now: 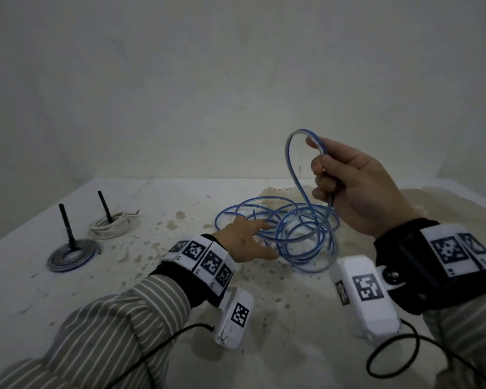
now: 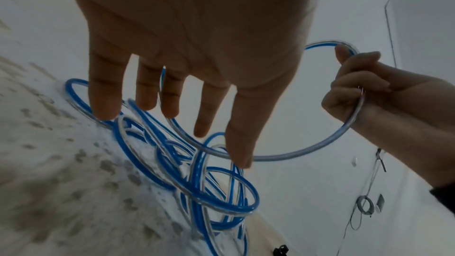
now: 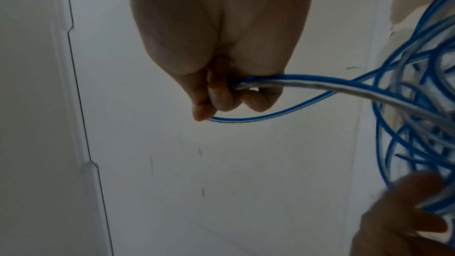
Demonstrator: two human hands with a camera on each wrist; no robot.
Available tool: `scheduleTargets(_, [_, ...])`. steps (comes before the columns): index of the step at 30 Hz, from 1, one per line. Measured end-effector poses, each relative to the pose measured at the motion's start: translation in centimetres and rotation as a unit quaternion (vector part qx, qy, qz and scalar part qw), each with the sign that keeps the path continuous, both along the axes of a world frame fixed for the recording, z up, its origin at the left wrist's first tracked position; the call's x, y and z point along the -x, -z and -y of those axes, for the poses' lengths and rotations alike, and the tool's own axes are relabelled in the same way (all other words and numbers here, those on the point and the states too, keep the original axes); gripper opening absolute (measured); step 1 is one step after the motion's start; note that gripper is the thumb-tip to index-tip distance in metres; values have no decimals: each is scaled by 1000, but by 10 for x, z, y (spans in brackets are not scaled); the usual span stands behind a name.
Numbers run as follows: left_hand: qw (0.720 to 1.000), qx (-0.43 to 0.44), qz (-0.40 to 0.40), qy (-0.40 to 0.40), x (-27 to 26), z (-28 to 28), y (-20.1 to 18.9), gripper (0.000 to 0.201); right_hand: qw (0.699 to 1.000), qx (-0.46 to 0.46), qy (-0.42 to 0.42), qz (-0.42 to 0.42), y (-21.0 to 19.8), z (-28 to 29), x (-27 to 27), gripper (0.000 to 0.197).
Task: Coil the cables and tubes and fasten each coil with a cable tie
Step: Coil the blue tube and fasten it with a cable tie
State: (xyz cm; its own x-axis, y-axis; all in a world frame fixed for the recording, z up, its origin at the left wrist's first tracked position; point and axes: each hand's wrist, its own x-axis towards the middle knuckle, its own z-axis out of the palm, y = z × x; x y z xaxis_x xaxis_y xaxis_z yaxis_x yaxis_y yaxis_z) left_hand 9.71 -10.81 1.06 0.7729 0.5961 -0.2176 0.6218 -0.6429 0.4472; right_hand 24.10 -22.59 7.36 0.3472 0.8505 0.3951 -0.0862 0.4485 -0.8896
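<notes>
A long blue-and-clear tube [image 1: 292, 234] lies in loose tangled loops on the white table [image 1: 124, 276]. My right hand [image 1: 348, 181] is raised above the pile and grips one loop of the tube [image 1: 293, 153] in curled fingers; the right wrist view shows the tube [image 3: 307, 83] running out of that fist. My left hand [image 1: 244, 240] reaches low over the pile with straight, spread fingers [image 2: 147, 94], their tips at or just above the loops [image 2: 197, 172], holding nothing.
At the left stand two black pegs: a grey-blue coil [image 1: 70, 255] lies round the nearer one, a white coil [image 1: 112, 224] round the farther one. A pale wall rises behind the table. A small black item [image 2: 354, 250] lies near the pile.
</notes>
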Motion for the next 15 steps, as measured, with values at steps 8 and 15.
scheduleTargets(8, [986,-165,20,-5,15,8,-15,20,977,109,159,93,0,-2,-20,31])
scheduleTargets(15, [962,-232,147,-9,43,-8,-40,19,955,200,134,173,22,-1,-27,37])
